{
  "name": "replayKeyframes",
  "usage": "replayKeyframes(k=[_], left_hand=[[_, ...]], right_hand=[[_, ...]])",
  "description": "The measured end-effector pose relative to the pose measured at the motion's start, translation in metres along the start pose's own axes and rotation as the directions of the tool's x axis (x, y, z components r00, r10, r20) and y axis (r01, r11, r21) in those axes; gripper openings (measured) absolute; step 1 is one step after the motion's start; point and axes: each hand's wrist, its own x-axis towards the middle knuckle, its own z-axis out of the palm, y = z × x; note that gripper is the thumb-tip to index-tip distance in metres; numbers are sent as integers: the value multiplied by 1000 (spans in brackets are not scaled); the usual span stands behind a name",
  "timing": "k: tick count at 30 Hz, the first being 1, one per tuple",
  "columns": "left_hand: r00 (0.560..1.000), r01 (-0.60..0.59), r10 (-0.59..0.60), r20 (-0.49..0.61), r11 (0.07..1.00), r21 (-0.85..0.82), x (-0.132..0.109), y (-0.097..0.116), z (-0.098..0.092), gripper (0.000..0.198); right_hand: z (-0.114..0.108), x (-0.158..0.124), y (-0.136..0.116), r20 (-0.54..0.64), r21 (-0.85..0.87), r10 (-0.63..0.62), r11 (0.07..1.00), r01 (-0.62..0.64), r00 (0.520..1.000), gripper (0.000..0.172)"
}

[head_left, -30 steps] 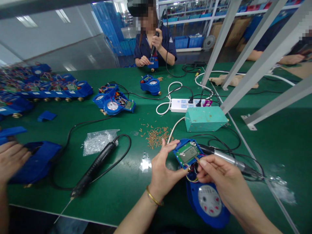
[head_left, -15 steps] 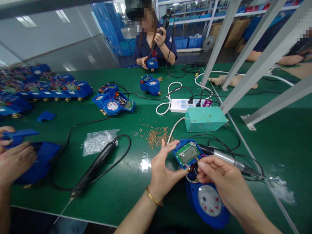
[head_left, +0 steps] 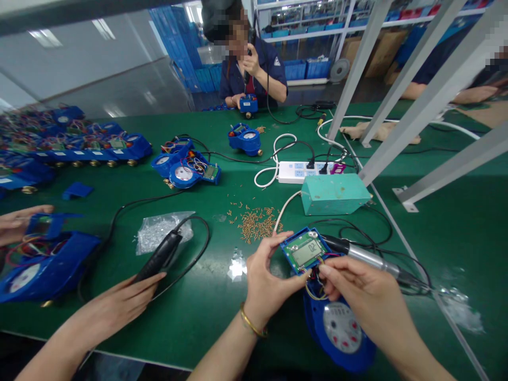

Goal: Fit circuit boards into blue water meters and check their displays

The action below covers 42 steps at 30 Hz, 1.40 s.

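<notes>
A blue water meter [head_left: 313,330] lies in front of me, its round dial toward me. Above the dial, its box holds a green circuit board [head_left: 291,257] with a lit-up grey display. My left hand [head_left: 264,280] grips this box, fingers at the far edge and thumb at the near corner. Thin coloured wires [head_left: 313,292] come out between board and dial. My right hand [head_left: 357,286] pinches some of these wires at the board's lower right edge; its fingertips partly hide them. Behind that hand lies a silver-and-black electric screwdriver [head_left: 367,256].
A pile of brass screws [head_left: 256,225] lies beyond my left hand, near a turquoise box [head_left: 335,194] and a white power strip [head_left: 293,172]. At left, a co-worker's hand [head_left: 119,307] holds a black electric screwdriver [head_left: 161,259]. Grey metal posts [head_left: 391,127] stand at right.
The co-worker at left has taken hold of the black screwdriver and lifted a blue cover off their meter, baring wires. My hands stay nearly still at the wires and box.
</notes>
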Motion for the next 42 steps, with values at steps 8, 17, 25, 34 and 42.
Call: replayKeyframes(k=[8, 17, 25, 34, 42], left_hand=[[998, 30, -33, -48, 998, -50, -3, 0, 6, 55], [988, 128, -141, -57, 974, -186, -2, 2, 11, 53], [965, 262, -252, 73, 911, -318, 1, -8, 11, 56], [876, 371, -199, 439, 860, -351, 19, -16, 0, 58], [886, 264, -160, 436, 945, -191, 25, -5, 8, 64]], right_hand=[[7, -9, -6, -106, -30, 7, 999, -10, 994, 24], [6, -5, 3, -92, 15, 87, 996, -86, 992, 29], [5, 3, 0, -16, 139, 143, 980, -140, 990, 32], [6, 2, -5, 5, 256, 179, 951, -174, 984, 38], [1, -3, 2, -35, 121, 131, 985, -126, 991, 39]])
